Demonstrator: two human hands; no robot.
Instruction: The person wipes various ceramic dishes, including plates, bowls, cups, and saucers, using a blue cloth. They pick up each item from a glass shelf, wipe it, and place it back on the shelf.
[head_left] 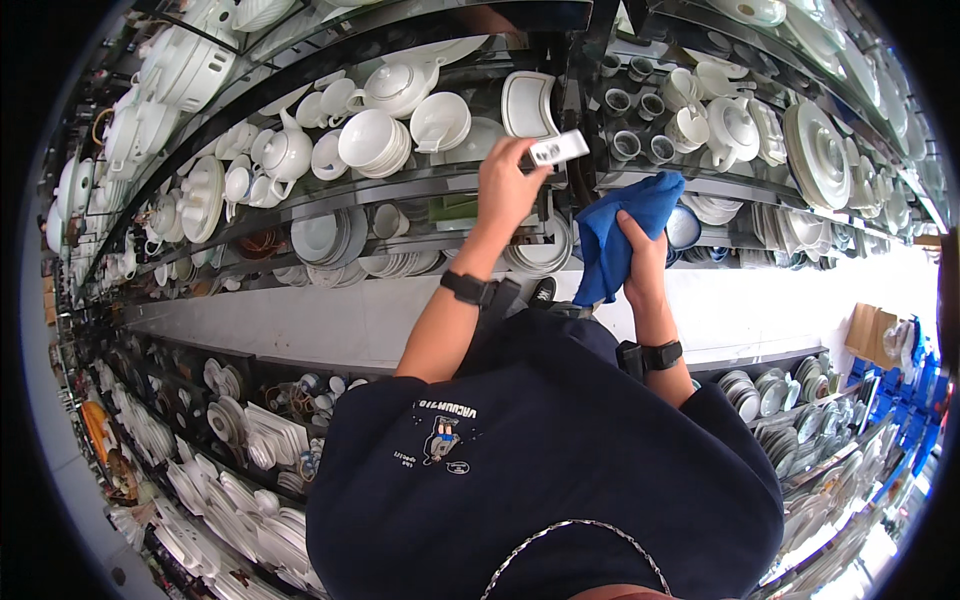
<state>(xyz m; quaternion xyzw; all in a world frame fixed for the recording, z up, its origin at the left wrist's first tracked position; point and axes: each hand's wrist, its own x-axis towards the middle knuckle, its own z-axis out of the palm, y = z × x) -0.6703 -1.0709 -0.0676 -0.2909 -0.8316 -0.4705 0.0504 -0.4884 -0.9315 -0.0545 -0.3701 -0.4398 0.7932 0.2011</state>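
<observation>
Between the thumb and fingers of my left hand (508, 185) is a small white rectangular piece (560, 149) with dark marks on its face; its exact kind is unclear. It is raised in front of the shelves, close to a white tray with a dark rim (529, 104). My right hand (645, 254) grips a bunched blue cloth (604, 243), thumb on top, with one corner standing up and another hanging down. Cloth and white piece are apart. Part of the right hand's fingers is hidden behind the cloth.
Glass shelves ahead carry stacked white bowls (371, 140), a teapot (398, 86), another teapot (733, 130), small dark-rimmed cups (626, 145) and oval plates (820, 155). More crockery racks stand behind me. A cardboard box (870, 330) sits at the right, beyond the pale floor (250, 322).
</observation>
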